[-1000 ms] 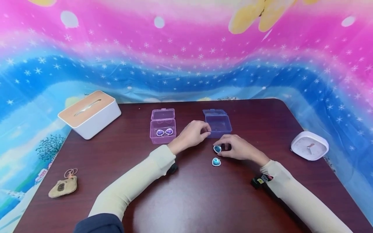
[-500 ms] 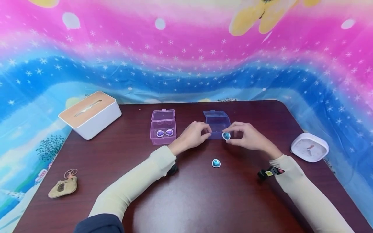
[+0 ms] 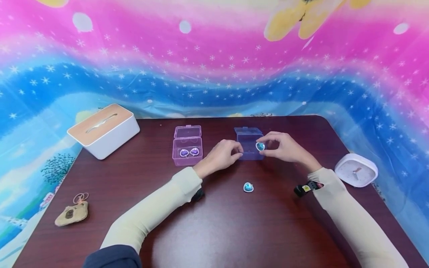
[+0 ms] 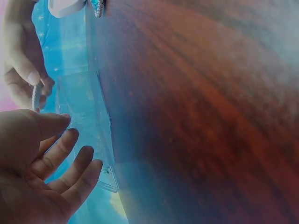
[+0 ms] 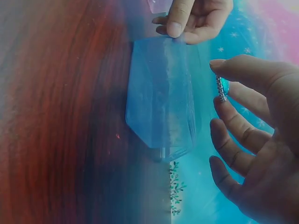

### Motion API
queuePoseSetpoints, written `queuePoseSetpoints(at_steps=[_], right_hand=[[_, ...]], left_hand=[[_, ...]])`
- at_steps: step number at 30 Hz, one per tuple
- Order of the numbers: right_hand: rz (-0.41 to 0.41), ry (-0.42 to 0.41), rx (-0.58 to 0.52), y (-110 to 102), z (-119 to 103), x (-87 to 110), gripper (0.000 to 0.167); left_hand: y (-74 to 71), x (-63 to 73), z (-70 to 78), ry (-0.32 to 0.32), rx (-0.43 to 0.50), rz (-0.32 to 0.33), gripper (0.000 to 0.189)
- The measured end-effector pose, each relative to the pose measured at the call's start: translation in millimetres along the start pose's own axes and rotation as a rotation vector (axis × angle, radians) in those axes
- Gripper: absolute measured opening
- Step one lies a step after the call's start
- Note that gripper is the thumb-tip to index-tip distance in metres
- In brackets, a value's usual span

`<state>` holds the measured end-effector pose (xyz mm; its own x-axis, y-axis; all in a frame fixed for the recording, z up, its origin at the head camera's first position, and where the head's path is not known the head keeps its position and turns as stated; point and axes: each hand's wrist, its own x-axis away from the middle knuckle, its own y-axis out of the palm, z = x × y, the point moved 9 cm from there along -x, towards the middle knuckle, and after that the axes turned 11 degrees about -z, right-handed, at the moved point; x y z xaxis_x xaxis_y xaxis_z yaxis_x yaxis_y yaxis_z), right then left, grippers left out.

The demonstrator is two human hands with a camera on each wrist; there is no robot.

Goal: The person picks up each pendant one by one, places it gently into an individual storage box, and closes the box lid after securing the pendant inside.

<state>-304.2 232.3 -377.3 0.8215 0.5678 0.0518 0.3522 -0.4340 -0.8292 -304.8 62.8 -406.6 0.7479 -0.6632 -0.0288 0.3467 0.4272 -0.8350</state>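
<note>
Pinching teal gem (image 3: pixel 260 146), right hand (image 3: pixel 284 148) above blue box (image 3: pixel 250 155), left hand (image 3: pixel 222 154) relaxed beside, yellow wrist label (image 3: pixel 306 188) illegible

right hand (image 3: pixel 285 147) moved the pinched teal gem (image 3: pixel 260 146) from beside the loose gem (image 3: pixel 248 187) up to blue box (image 3: pixel 248 155), right side (lower half a second ago).

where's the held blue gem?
Head view, right of centre: the blue gem is pinched in the right hand, overlapping the right edge of the blue box.
</note>
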Motion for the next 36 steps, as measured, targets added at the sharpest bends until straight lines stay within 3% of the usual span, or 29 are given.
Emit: queuePoseSetpoints(at_steps=[14,28,36], right_hand=[[0.006,0.066,0.023,-1,25,-19.0,0.036],[-0.006,0.047,0.050,6,26,-27.6,0.034],[-0.043,0.078,0.075,10,25,-31.4,0.035]], left_hand=[[-0.8,0.3,-0.7,-0.002,-0.012,0.004,0.009],[-0.7,-0.6,-0.1,0.001,-0.014,-0.016,0.012],[-0.5,-0.1,-0.9,0.003,-0.009,-0.024,0.013]])
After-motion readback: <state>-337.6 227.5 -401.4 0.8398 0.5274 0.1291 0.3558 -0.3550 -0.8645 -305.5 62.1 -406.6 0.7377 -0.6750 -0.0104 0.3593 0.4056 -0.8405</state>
